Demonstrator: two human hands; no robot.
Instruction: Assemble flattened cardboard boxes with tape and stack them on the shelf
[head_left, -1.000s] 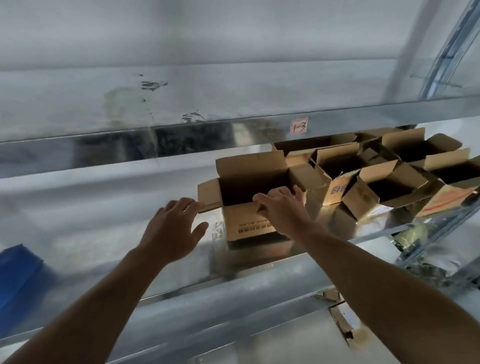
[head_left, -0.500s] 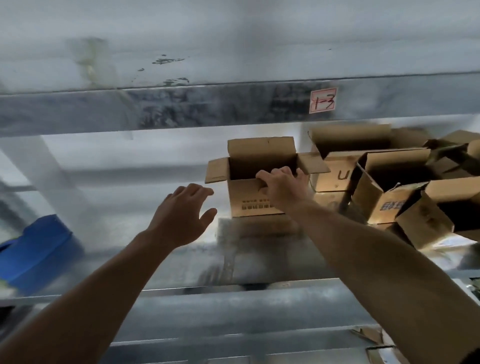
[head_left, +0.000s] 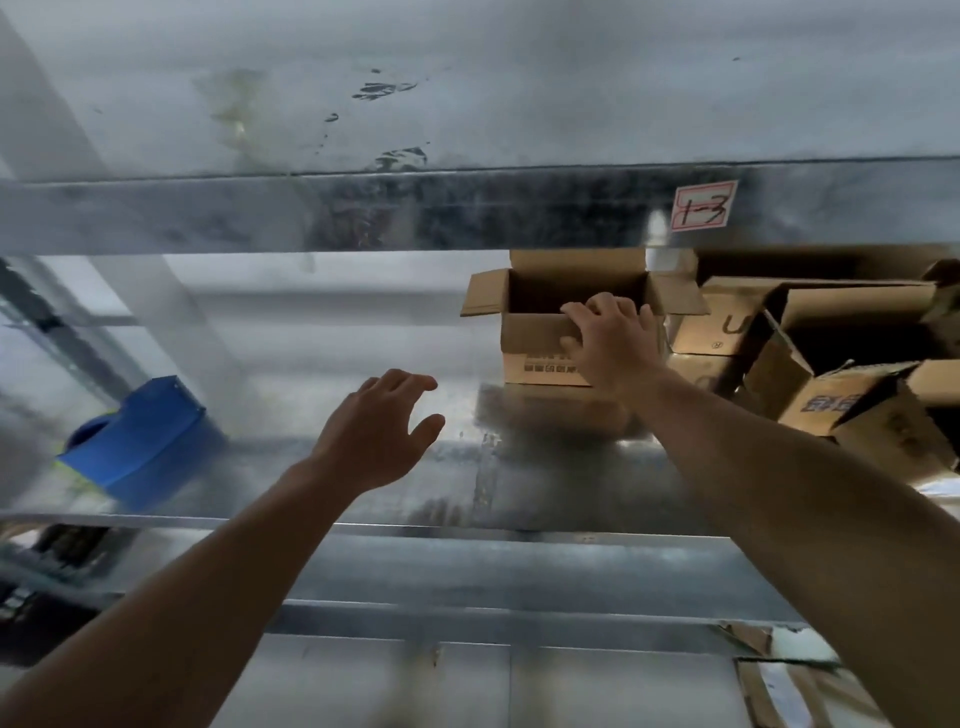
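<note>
One box (head_left: 535, 349), right hand (head_left: 614, 340) on rim

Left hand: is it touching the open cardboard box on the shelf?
No, the left hand hovers open above the shelf, apart from the open cardboard box, which only the right hand grips.
</note>
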